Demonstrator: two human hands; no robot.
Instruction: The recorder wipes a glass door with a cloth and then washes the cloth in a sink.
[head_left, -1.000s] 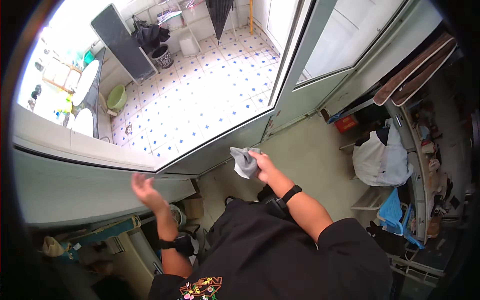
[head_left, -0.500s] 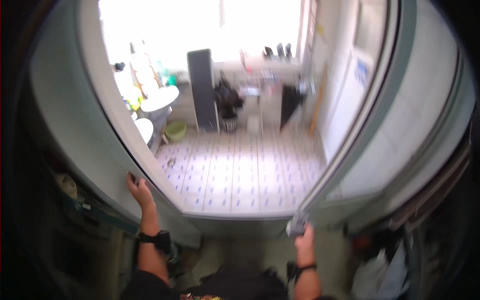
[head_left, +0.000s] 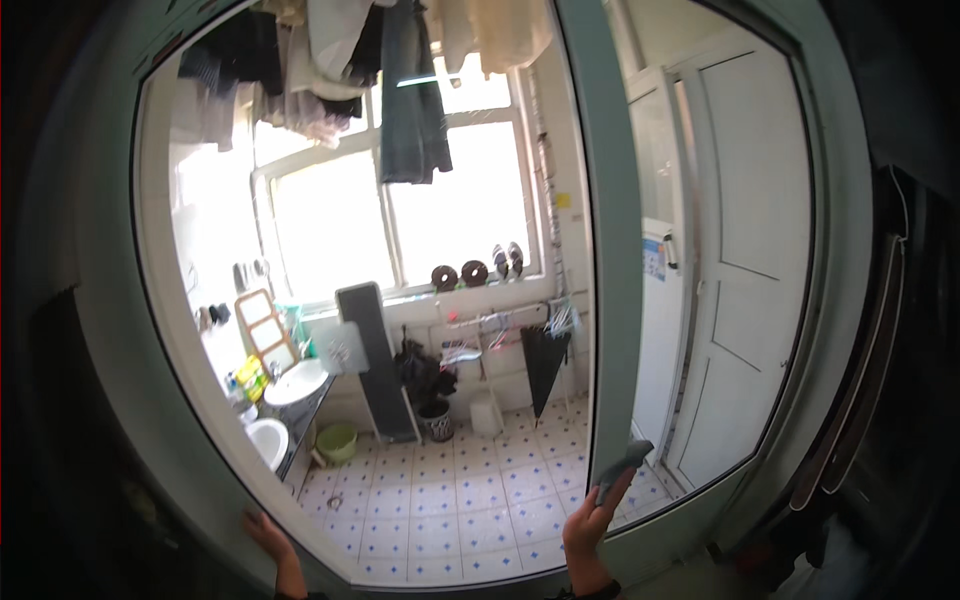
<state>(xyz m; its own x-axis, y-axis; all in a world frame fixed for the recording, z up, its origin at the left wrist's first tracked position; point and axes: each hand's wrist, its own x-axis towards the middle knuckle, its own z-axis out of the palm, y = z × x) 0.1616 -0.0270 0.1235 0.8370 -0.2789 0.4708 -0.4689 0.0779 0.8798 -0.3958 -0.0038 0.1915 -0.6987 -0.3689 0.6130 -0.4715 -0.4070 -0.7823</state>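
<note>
My left hand (head_left: 268,537) rests against the left side of the door frame (head_left: 180,400), low down, its fingers laid along the pale surface with nothing visible in them. On the right, my right hand (head_left: 588,522) grips a grey cloth (head_left: 624,472). The bunched cloth sticks out past the fingers and lies against the lower part of the grey-green door upright (head_left: 612,250). Part of the cloth is covered by the hand.
Beyond the opening lie a tiled floor (head_left: 430,540), two basins (head_left: 298,382), a green tub (head_left: 337,442), a tall dark board (head_left: 375,370) and a folded black umbrella (head_left: 545,370). Clothes (head_left: 415,100) hang overhead. A white door (head_left: 740,270) stands behind the right-hand glass.
The view has tilted upward, bringing the hanging clothes and whole window into sight. Both hands now appear lower in the picture; the right one has the cloth up against the upright.
</note>
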